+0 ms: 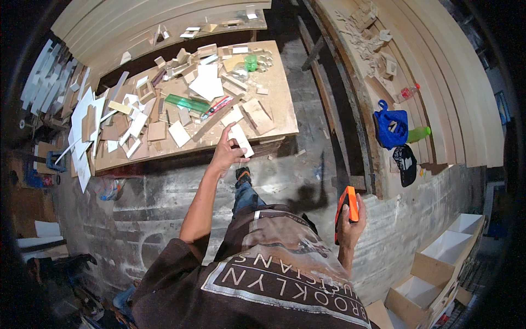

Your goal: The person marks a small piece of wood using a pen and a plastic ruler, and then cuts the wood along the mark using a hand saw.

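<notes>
Only one white rectangular block (241, 141) seems in work, pinched by the left hand (223, 155) at eleven o'clock, the right hand (352, 225) wrapped around an orange-and-black handheld tool (352, 204) at four, with many wood offcuts (157, 131) lying unhandled on the tabletop (282, 104) at ten.

Woodworking shop, by look of it. Workbench (284, 104) at 11 o'clock, strewn with wood offcuts (157, 131). Long pale boards (109, 35) beyond it, more boards (466, 82) at 2 o'clock. Wood scraps (378, 41) heaped toward 1 o'clock. White strips (46, 77) bundled at 10 o'clock. Open box-like wooden units (433, 266), white inside, at 4 o'clock. Worn, stained grey floor (159, 205) at 8 o'clock.
</notes>
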